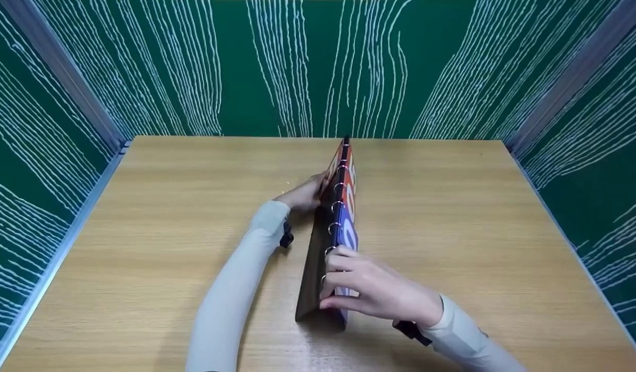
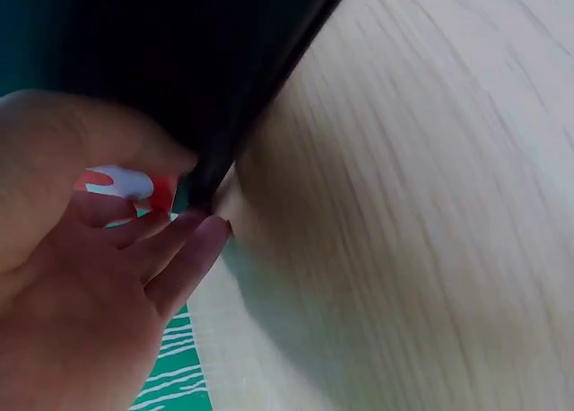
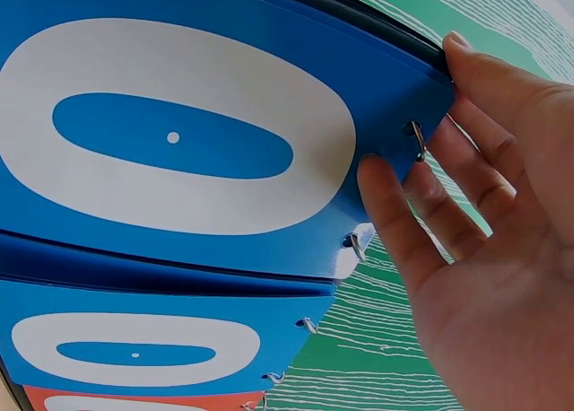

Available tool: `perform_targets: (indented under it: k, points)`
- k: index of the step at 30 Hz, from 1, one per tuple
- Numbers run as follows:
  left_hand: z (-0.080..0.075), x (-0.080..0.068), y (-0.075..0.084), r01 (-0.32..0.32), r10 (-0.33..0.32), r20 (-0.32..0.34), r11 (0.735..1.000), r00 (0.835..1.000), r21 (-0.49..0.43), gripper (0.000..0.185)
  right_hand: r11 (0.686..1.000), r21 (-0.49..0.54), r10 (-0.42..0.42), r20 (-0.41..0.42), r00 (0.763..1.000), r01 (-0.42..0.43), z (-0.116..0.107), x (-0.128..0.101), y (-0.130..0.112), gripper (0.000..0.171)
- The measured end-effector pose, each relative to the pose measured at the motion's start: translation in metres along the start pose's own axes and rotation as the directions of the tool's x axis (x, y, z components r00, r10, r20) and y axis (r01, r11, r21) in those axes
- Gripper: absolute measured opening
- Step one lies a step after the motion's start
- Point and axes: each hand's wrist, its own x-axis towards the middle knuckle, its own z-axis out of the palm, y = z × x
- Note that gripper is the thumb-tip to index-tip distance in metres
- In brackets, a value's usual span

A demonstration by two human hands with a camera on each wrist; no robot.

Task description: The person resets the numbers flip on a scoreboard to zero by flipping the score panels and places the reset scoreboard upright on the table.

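A tabletop flip scoreboard (image 1: 318,258) stands like a tent on the wooden table, its ring-bound ridge pointing away from me. It has black covers, and blue and red cards with white zeros face right. In the right wrist view a blue card (image 3: 314,214) with a large zero fills much of the frame. My left hand (image 1: 305,194) grips the black cover at its far left part; the left wrist view shows thumb and fingers round its edge. My right hand (image 1: 385,289) holds the near end of the ridge, thumb on the black side, fingers over the rings (image 3: 415,142).
The wooden table (image 1: 478,222) extends on both sides of the scoreboard. Green panels (image 1: 441,67) with white wavy lines enclose it at the back, left and right, with metal posts (image 1: 64,72) at the corners.
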Motion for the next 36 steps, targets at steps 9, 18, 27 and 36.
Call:
perform_targets:
  k: [9, 18, 27, 36]
  points:
    - [0.0000, 0.0006, -0.0037, -0.181, 0.185, -0.057, 0.981, 0.981, 0.062, 0.075, 0.999, 0.000, -0.046, -0.046, 0.998, 0.046, 0.0001, 0.0004, 0.0014, 0.013]
    - [-0.0028, -0.0014, -0.0026, -0.061, 0.073, -0.089, 0.989, 0.993, 0.136, 0.077, 0.999, 0.009, -0.042, -0.037, 0.998, 0.042, -0.0003, 0.0005, 0.0011, 0.012]
    - [-0.0026, -0.0026, -0.0027, 0.032, -0.016, -0.173, 0.995, 0.985, 0.091, 0.055, 1.000, -0.002, -0.028, -0.026, 0.999, 0.028, 0.0007, -0.0001, 0.0013, 0.014]
    - [0.0000, -0.0031, -0.0082, 0.004, 0.021, -0.252, 0.995, 0.967, 0.100, 0.042, 1.000, -0.009, -0.022, -0.017, 1.000, 0.021, 0.0012, 0.0002, 0.0007, 0.016]
